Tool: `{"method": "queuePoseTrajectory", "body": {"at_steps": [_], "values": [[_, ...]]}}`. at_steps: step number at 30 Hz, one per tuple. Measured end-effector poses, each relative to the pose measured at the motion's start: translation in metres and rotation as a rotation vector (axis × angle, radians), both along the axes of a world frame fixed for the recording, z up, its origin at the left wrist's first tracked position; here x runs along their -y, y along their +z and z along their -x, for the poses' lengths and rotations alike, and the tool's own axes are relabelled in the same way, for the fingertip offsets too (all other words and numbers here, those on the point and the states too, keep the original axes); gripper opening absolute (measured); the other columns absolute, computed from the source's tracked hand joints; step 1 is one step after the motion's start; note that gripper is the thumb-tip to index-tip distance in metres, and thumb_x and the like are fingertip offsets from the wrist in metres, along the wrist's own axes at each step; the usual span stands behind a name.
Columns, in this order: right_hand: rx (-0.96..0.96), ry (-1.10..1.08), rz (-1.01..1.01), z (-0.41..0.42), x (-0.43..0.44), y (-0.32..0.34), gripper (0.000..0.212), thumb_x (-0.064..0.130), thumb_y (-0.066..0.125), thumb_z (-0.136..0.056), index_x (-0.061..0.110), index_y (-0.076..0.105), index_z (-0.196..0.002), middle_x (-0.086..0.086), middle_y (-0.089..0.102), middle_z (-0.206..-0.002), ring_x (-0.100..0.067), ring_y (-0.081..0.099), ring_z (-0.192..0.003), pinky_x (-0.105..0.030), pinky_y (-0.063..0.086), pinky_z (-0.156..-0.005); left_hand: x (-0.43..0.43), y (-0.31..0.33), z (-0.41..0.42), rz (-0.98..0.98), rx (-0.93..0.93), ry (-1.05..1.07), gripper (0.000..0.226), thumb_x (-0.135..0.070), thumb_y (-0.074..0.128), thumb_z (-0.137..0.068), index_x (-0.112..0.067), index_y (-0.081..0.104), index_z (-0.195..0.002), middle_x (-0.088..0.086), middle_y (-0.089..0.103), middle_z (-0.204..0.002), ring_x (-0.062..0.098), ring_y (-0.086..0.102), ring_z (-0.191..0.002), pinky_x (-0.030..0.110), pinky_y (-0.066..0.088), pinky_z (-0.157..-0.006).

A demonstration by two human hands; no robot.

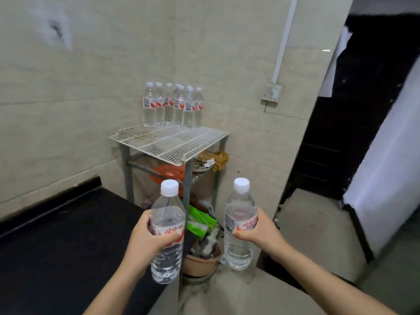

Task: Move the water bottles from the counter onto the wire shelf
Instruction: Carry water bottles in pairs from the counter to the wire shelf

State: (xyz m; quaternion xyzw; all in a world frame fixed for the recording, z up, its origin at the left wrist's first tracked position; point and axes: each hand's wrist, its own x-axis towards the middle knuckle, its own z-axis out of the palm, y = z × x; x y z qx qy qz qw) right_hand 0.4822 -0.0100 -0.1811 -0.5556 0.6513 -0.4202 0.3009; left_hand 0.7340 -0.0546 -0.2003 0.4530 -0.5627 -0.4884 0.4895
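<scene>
My left hand (pixel 145 242) grips a clear water bottle (pixel 167 214) with a white cap and red label, held upright above the counter's right end. My right hand (pixel 261 235) grips a second such bottle (pixel 239 251), also upright, over the floor. Ahead in the corner stands the white wire shelf (pixel 168 144) on a grey metal frame. Several matching bottles (pixel 172 105) stand clustered at its back edge against the wall. The front of the shelf top is bare wire.
The black counter (pixel 63 235) runs along the left wall. Below the shelf lie an orange bag (pixel 168 172), green packets (pixel 200 221) and a brown bowl (pixel 200 264) of clutter. A dark doorway (pixel 354 110) and white panel (pixel 386 178) are at right.
</scene>
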Motion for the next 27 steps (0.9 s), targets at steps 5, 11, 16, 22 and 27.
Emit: {"method": "queuePoseTrajectory", "body": {"at_steps": [5, 11, 16, 22, 27], "values": [[0.019, -0.025, 0.027, 0.042, 0.083, 0.025, 0.059, 0.002, 0.079, -0.065, 0.015, 0.051, -0.116, -0.001, 0.065, -0.110, -0.009, 0.062, -0.100, -0.023, 0.051, -0.088, 0.090, 0.022, 0.050, 0.036, -0.038, -0.048, 0.051, 0.006, 0.080, -0.059, -0.025, 0.054, -0.089, 0.000, 0.067, -0.091, 0.014, 0.063, -0.080, 0.025, 0.048, -0.067], [0.057, -0.048, 0.083, 0.094, 0.156, 0.047, 0.055, 0.007, 0.081, -0.062, 0.024, 0.055, -0.107, 0.006, 0.066, -0.103, -0.004, 0.062, -0.092, -0.022, 0.051, -0.081, 0.159, 0.059, 0.096, 0.024, -0.131, -0.105, 0.067, -0.023, 0.082, -0.032, -0.024, 0.059, -0.094, -0.002, 0.073, -0.081, 0.010, 0.069, -0.073, 0.024, 0.053, -0.062], [0.117, -0.020, 0.205, 0.133, 0.231, 0.065, 0.048, -0.001, 0.077, -0.065, 0.031, 0.053, -0.091, 0.015, 0.064, -0.092, 0.004, 0.063, -0.077, -0.015, 0.049, -0.070, 0.213, 0.090, 0.129, 0.075, -0.177, -0.095, 0.076, -0.026, 0.081, -0.031, -0.016, 0.060, -0.104, 0.009, 0.073, -0.093, 0.026, 0.070, -0.083, 0.036, 0.056, -0.070], [0.175, 0.169, 0.331, 0.174, 0.341, 0.102, 0.052, -0.001, 0.077, -0.064, 0.032, 0.052, -0.094, 0.018, 0.062, -0.094, 0.007, 0.063, -0.078, -0.009, 0.051, -0.065, 0.284, 0.129, 0.167, 0.205, -0.123, 0.113, 0.074, -0.033, 0.080, -0.031, -0.021, 0.060, -0.101, 0.004, 0.071, -0.093, 0.020, 0.068, -0.083, 0.031, 0.051, -0.069], [0.210, 0.326, 0.330, 0.185, 0.423, 0.125, 0.056, 0.004, 0.079, -0.063, 0.030, 0.052, -0.104, 0.015, 0.063, -0.096, -0.001, 0.061, -0.089, -0.020, 0.050, -0.077, 0.346, 0.140, 0.171, 0.195, -0.121, 0.334, 0.078, -0.020, 0.081, -0.041, -0.011, 0.052, -0.113, 0.013, 0.063, -0.105, 0.028, 0.061, -0.091, 0.031, 0.046, -0.069]]}}
